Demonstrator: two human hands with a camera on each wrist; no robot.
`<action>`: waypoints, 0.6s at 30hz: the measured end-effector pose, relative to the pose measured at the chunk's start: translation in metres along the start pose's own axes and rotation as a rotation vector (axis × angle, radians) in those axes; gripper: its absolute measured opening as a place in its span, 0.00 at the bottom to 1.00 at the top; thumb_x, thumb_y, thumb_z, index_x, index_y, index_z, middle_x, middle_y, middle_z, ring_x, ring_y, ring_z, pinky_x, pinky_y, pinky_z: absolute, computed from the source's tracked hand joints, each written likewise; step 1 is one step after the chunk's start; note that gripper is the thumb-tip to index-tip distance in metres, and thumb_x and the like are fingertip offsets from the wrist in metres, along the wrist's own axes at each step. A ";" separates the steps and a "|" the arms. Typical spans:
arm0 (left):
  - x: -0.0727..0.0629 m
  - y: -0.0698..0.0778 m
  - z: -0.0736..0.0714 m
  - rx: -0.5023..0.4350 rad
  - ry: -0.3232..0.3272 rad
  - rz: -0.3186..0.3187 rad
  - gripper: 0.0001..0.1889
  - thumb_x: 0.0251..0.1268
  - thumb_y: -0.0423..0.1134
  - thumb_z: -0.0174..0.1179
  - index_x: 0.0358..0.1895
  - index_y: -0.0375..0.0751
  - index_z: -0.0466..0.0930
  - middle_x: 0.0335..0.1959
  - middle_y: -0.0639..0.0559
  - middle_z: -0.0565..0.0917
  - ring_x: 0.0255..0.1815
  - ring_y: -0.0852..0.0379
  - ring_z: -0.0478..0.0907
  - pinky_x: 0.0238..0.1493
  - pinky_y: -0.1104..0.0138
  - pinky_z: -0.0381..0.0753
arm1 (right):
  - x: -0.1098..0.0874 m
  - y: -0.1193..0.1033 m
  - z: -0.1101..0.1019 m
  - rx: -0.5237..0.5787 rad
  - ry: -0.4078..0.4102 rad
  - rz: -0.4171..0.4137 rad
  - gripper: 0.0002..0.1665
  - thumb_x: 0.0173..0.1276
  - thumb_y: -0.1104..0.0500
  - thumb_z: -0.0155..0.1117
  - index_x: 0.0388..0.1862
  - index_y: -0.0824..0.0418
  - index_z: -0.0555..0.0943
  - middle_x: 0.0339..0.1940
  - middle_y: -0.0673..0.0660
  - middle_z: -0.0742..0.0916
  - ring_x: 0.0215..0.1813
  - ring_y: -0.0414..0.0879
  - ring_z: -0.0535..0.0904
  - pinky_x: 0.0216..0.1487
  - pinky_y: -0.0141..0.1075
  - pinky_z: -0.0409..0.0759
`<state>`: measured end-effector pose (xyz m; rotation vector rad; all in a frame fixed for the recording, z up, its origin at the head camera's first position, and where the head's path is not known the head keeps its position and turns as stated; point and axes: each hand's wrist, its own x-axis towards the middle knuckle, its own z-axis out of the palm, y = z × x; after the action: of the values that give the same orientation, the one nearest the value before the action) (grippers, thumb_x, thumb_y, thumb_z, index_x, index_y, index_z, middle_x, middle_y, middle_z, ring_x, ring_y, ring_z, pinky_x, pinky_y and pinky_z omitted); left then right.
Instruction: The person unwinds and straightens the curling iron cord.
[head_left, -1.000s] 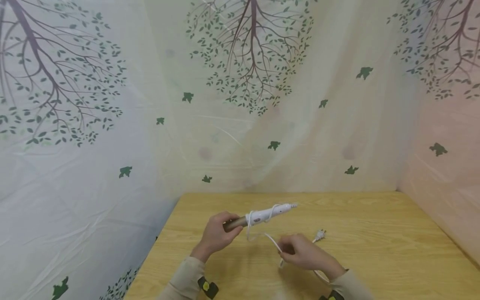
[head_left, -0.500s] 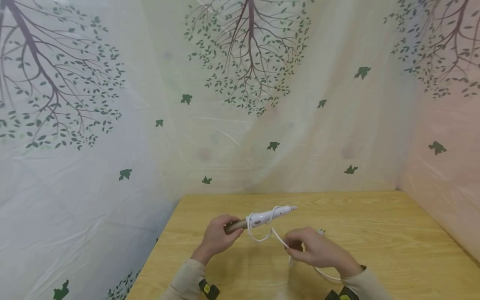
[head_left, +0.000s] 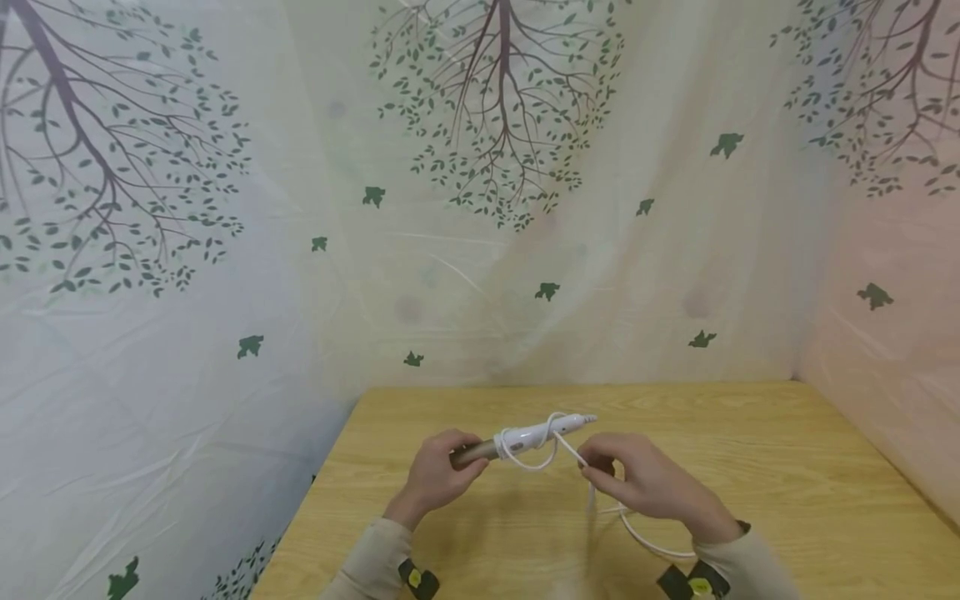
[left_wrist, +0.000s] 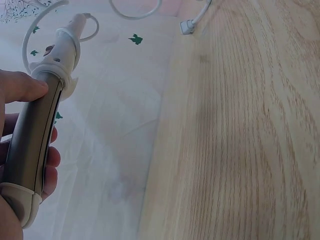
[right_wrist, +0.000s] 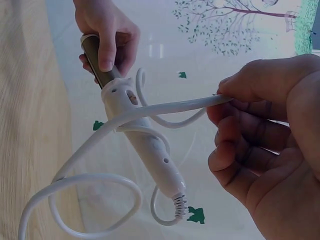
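Observation:
My left hand (head_left: 442, 471) grips a curling iron (head_left: 528, 437) by its bronze barrel, thumb along the top, as the left wrist view also shows. The iron is held above the table, its white handle pointing right and slightly up. A white power cord (right_wrist: 165, 107) loops loosely around that handle. Between thumb and index finger, my right hand (head_left: 637, 479) pinches the cord just right of the handle; its other fingers are curled in the right wrist view. From there the cord drops and curves over the table. The plug (left_wrist: 187, 26) shows at the top of the left wrist view.
Beneath both hands lies a wooden table (head_left: 787, 467). Pale sheets (head_left: 465, 325) printed with trees and leaves hang behind it and along both sides. Both sleeves carry dark wrist straps (head_left: 693, 581).
My right hand has moved right and up with the cord, bringing the pinched stretch near the handle's end. The loop below the handle has changed shape. My left hand stays nearly still.

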<state>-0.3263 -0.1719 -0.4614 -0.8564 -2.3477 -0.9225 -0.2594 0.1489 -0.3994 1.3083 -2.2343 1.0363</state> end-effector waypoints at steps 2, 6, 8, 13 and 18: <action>-0.001 0.001 0.000 -0.002 -0.006 -0.008 0.12 0.54 0.40 0.72 0.42 0.46 0.85 0.34 0.57 0.84 0.29 0.66 0.75 0.30 0.73 0.74 | 0.000 -0.001 -0.001 -0.002 0.031 0.006 0.14 0.66 0.69 0.63 0.40 0.49 0.79 0.26 0.45 0.82 0.28 0.29 0.73 0.28 0.28 0.76; -0.001 0.003 0.000 -0.011 -0.018 -0.021 0.12 0.54 0.40 0.72 0.42 0.46 0.84 0.35 0.57 0.84 0.30 0.66 0.76 0.31 0.73 0.75 | 0.000 0.001 -0.001 -0.021 0.099 -0.014 0.17 0.63 0.72 0.65 0.40 0.51 0.80 0.27 0.46 0.82 0.28 0.32 0.74 0.29 0.28 0.75; -0.001 0.004 0.000 -0.010 -0.020 -0.022 0.12 0.54 0.40 0.72 0.42 0.46 0.84 0.34 0.57 0.84 0.30 0.67 0.75 0.30 0.73 0.74 | 0.000 0.003 -0.001 -0.037 0.133 -0.024 0.18 0.60 0.74 0.66 0.40 0.52 0.80 0.27 0.46 0.82 0.28 0.33 0.75 0.29 0.27 0.75; -0.002 0.005 0.000 -0.005 -0.025 -0.024 0.12 0.55 0.40 0.72 0.43 0.46 0.84 0.35 0.57 0.84 0.30 0.67 0.75 0.30 0.73 0.74 | 0.003 0.003 -0.001 -0.099 0.235 -0.013 0.19 0.58 0.73 0.69 0.41 0.52 0.82 0.27 0.44 0.83 0.28 0.33 0.75 0.29 0.26 0.73; -0.003 0.007 -0.001 -0.014 -0.035 -0.027 0.12 0.56 0.41 0.71 0.43 0.45 0.84 0.36 0.56 0.85 0.31 0.66 0.76 0.31 0.73 0.75 | 0.006 0.000 -0.002 -0.103 0.336 0.039 0.16 0.57 0.74 0.69 0.37 0.55 0.83 0.29 0.44 0.86 0.31 0.34 0.79 0.37 0.24 0.77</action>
<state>-0.3195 -0.1694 -0.4598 -0.8554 -2.3905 -0.9430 -0.2627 0.1469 -0.3947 0.9704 -2.0352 1.0511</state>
